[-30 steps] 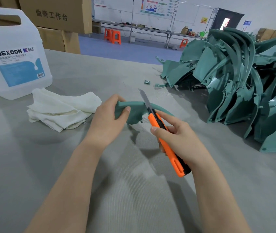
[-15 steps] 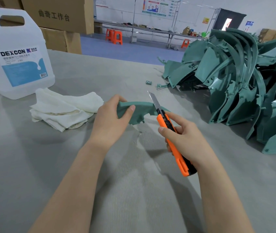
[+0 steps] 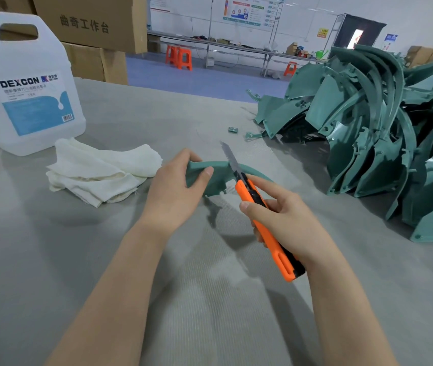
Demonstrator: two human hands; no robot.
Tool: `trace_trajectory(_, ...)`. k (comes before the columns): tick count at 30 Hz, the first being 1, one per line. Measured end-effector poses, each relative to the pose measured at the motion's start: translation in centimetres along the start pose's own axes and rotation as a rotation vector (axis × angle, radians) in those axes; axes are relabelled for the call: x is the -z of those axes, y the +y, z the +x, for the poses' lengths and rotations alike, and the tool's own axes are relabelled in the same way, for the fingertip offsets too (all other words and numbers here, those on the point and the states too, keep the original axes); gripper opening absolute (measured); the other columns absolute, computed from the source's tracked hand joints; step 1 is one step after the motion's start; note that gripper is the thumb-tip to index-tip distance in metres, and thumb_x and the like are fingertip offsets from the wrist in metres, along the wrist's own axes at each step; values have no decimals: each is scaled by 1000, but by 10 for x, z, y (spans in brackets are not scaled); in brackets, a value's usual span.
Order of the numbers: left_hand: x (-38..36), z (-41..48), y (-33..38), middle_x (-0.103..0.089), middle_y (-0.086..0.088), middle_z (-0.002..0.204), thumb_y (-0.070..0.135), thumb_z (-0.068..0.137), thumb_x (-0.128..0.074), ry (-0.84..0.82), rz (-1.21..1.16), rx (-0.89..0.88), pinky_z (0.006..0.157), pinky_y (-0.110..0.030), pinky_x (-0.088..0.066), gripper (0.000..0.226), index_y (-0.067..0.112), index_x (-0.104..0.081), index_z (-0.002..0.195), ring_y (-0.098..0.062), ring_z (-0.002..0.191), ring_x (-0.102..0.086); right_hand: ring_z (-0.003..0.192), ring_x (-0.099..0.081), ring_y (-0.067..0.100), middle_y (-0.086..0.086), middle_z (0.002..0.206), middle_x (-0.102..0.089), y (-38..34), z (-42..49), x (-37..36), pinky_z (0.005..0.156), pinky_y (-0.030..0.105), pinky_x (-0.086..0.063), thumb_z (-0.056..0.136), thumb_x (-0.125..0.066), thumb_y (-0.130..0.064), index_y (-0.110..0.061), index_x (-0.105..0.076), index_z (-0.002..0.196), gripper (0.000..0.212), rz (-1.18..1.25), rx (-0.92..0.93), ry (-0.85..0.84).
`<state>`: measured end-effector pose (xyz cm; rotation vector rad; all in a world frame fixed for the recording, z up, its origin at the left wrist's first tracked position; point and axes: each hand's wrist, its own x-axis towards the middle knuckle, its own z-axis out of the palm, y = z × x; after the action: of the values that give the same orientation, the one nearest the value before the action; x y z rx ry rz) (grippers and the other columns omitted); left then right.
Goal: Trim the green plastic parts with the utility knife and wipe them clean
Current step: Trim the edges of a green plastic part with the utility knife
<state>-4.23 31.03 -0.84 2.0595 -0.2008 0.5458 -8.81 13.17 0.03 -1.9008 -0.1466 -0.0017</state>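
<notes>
Grey worktop point(image 3: 210, 313), covered with ribbed fabric. At far left a white jug point(image 3: 27, 96) standing upright, just beside it a crumpled white cloth point(image 3: 99, 173). At right a big pile of green parts point(image 3: 368, 133). Near the pile, a small green scrap point(image 3: 233, 129) lying alone.

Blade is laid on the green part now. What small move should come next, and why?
Probably draw the utility knife along the edge of the green part, away from the left hand: the blade crosses the part, the right hand grips the handle, and the cloth lies untouched.
</notes>
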Motion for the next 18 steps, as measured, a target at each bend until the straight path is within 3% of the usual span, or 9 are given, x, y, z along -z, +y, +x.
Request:
trace_trajectory(2, 0, 0, 1, -54, 6, 77, 28, 91, -59, -2, -1, 2, 63, -27, -33, 15, 17, -50, 85, -15, 75, -46, 47, -52, 12, -7, 57, -55, -2, -1, -5, 47, 20, -45, 92, -63, -16, -50, -58, 116, 42, 15, 27, -24)
trace_trajectory(6, 1, 0, 1, -53, 9, 76, 28, 91, -59, 1, -9, 3, 62, -27, -33, 15, 17, -50, 84, -12, 72, -45, 47, -52, 12, -6, 57, -55, -3, 0, -8, 47, 20, -45, 92, -64, -18, -46, -58, 122, 41, 34, 26, -32)
trace_trajectory(11, 0, -1, 1, -55, 7, 77, 29, 91, -60, 4, -24, 14, 64, -27, -35, 16, 18, -51, 85, -14, 73, -48, 49, -54, 11, -7, 57, -55, 1, 0, -1, 50, 22, -46, 91, -64, -21, -50, -56, 113, 38, -8, 8, 58)
trace_trajectory(18, 0, 0, 2, -56, 5, 78, 28, 91, -60, 1, -30, 17, 69, -30, -38, 15, 17, -51, 86, -17, 76, -49, 47, -53, 12, -7, 57, -54, 5, 2, 4, 49, 23, -46, 92, -64, -19, -39, -56, 130, 44, -42, -24, 74)
